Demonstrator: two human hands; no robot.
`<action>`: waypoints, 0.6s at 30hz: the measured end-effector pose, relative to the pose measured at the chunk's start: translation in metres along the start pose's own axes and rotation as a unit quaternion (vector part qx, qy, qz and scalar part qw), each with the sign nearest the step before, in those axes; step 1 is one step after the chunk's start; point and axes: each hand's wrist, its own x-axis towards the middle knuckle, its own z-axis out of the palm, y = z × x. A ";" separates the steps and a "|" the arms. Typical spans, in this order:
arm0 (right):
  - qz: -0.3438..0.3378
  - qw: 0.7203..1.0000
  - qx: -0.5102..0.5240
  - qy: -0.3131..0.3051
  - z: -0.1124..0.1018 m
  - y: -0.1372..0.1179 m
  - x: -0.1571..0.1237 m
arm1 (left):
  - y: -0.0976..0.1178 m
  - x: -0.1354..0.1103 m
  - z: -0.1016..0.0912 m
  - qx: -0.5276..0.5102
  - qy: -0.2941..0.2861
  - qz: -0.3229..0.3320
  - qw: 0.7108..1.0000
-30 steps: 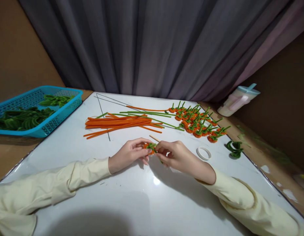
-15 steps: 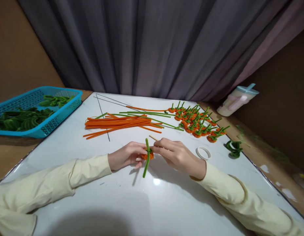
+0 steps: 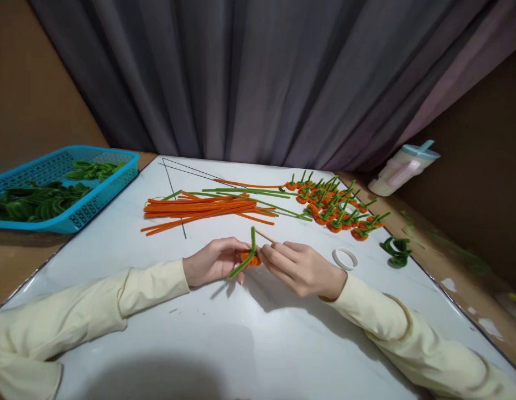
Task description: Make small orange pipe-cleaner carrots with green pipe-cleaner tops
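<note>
Both my hands meet over the middle of the white table [image 3: 158, 344]. My left hand [image 3: 214, 261] pinches a small orange pipe-cleaner coil [image 3: 250, 259]. A green pipe cleaner [image 3: 242, 262] is bent round the coil, one end sticking up, the other slanting down to the left. My right hand [image 3: 297, 266] is closed on the coil's right side and holds a thin wooden stick [image 3: 264, 235] that pokes out up and to the left.
A bundle of orange pipe cleaners [image 3: 203, 209] and green ones [image 3: 258, 194] lies behind my hands, with thin wires [image 3: 174, 191]. Several finished orange-and-green pieces [image 3: 335, 206] lie at the back right, then a tape ring [image 3: 345, 258], green scraps [image 3: 396, 251], a cup [image 3: 402, 166]. Blue basket [image 3: 87, 208] left.
The green pipe cleaner, at first bunched against the coil, then stood out nearly straight. Now it is bent, its lower end swung left. Both hands stayed in place.
</note>
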 end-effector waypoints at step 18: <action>0.117 0.992 0.031 0.028 -0.005 -0.015 0.011 | -0.006 -0.013 0.011 0.383 0.057 0.238 0.891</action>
